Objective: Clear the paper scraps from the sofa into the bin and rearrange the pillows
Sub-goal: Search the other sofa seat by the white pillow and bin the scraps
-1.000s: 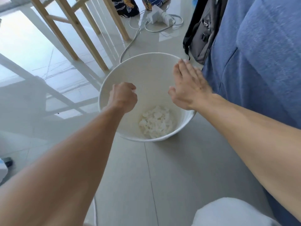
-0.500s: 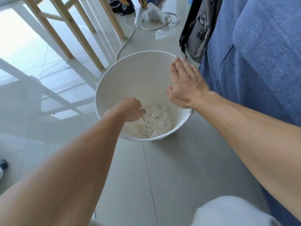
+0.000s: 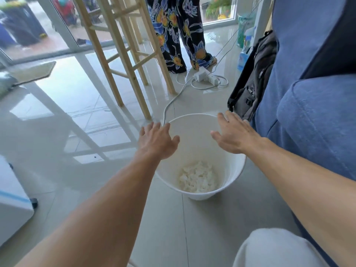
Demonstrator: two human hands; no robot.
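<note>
1. A white bin (image 3: 194, 132) stands on the tiled floor (image 3: 77, 170), just beside the blue sofa (image 3: 308, 112) on its right side.
2. At the bottom of the bin lies a heap of white paper scraps (image 3: 198, 179), below and between both sets of fingers; no other contents are visible in it.
3. The left hand (image 3: 156, 143) hovers over the bin's left rim, palm down, its fingers (image 3: 146, 130) spread open and empty.
4. The right hand (image 3: 235, 135) hovers over the bin's right rim, palm down, its fingers (image 3: 225, 116) also stretched open and holding nothing.
5. Whether either hand touches the rim cannot be told.
6. Beyond the right fingers, a dark backpack (image 3: 252, 81) leans against the sofa's end.
7. Beyond the left fingers stand the pale wooden legs of a stool (image 3: 123, 54), and a white power strip (image 3: 206, 78) with coiled cable lies on the floor.
8. Farther off, a person in floral trousers (image 3: 173, 31) stands by the glass door.
9. No pillows are clearly in view.
</note>
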